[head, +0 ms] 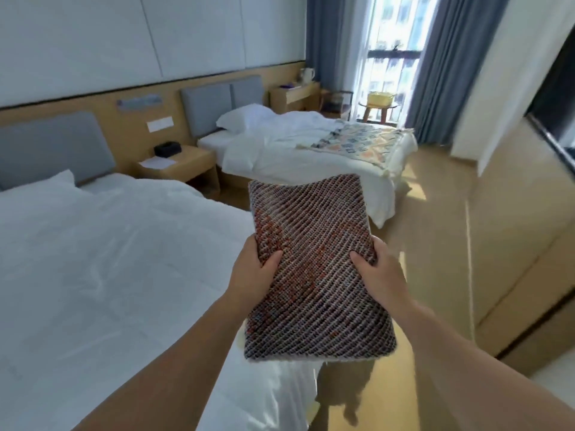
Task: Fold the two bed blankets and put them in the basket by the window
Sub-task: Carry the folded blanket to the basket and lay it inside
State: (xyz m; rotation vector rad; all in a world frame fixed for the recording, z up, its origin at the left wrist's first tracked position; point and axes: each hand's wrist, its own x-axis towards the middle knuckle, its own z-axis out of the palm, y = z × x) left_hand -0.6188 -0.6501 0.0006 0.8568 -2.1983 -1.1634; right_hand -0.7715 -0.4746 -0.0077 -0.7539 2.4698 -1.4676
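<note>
Head | left hand (253, 269), right hand (378, 269) grip folded blanket (314, 269)

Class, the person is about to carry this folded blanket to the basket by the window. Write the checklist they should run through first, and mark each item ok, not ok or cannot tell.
1. Woven blanket folded compactly: ok.
2. Left hand and right hand gripping opposite edges: ok.
3. Floor between beds and window free of obstacles: ok in the visible stretch.
4. Yellow basket by the window has room: cannot tell, too far.
5. Patterned blanket on the far bed folded: not ok, it lies spread out.
</note>
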